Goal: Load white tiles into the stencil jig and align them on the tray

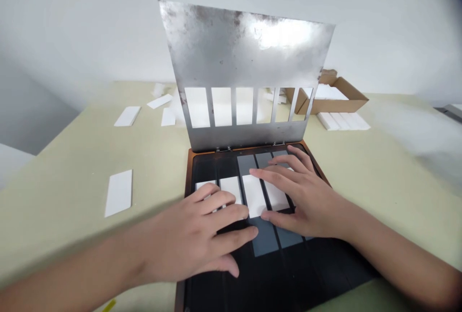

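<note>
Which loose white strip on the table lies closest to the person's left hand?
The lone strip left of the black tray, near the left hand; the others lie farther back.

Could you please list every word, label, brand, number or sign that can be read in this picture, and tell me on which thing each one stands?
No text can be read: I see no print on the slotted metal plate, the white strips, the cardboard box or the black board. The small yellow object at the bottom edge is too blurred and cut off to tell whether it has any marking.
</note>
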Tool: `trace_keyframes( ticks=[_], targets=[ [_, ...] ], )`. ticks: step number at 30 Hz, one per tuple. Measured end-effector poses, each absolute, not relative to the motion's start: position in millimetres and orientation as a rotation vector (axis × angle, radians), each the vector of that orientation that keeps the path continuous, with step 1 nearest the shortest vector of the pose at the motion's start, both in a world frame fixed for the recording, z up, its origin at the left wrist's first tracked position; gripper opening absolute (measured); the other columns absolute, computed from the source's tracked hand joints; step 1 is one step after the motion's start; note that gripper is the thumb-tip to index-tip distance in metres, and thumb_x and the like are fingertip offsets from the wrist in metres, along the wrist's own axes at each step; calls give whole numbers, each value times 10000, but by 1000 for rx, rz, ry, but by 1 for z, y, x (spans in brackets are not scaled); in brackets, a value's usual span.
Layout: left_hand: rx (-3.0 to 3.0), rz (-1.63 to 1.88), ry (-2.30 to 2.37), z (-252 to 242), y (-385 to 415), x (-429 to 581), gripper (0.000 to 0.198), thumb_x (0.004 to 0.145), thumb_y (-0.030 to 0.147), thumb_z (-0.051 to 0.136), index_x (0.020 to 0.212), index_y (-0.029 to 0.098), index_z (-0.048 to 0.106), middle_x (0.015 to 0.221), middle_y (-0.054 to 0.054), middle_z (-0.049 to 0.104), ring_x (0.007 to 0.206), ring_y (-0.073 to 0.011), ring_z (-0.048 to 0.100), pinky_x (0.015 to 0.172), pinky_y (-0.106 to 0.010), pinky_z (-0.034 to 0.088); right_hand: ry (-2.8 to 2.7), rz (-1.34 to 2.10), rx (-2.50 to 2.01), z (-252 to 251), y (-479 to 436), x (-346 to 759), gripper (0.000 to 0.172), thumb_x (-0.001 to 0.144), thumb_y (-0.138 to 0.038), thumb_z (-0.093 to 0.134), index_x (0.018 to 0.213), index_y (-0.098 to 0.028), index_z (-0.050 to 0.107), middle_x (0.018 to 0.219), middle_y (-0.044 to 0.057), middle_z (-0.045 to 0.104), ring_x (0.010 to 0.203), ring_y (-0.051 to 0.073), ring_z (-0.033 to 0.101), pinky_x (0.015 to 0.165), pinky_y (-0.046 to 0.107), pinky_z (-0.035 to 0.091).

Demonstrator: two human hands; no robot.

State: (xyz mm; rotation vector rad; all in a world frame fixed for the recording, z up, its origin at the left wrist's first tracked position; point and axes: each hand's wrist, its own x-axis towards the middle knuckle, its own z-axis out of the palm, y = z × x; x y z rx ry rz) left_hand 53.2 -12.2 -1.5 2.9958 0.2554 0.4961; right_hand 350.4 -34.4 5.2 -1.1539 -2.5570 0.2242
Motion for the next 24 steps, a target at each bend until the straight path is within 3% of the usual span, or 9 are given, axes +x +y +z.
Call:
trace_keyframes(
  ticks=[12,18,24],
  targets=[
    [3002,476,256,-3,-11,52,462,1043,571,604,1362,247,687,1232,-47,691,1081,-271,584,992,-438,334,-2553,234,-1154,5,-35,350,626,985,-501,679,1546,-286,501,1388,30,688,1322,285,528,1260,556,167],
    [3002,514,278,-4,-13,52,475,1031,587,616,1361,253,691,1220,-46,698,1084,-272,583,1034,-440,326,-2516,144,-1143,8,-35,350,656,976,-554,680,1549,-287,505,1540,68,567,1387,293,486,1249,551,220],
    [3001,543,295,-4,-14,53,462,1031,587,620,1357,268,693,1196,-38,704,1083,-269,582,1048,-436,317,-2515,186,-1157,7,-35,349,688,982,-558,670,1570,-264,467,1481,46,626,1355,283,502,1251,534,202]
  ],
)
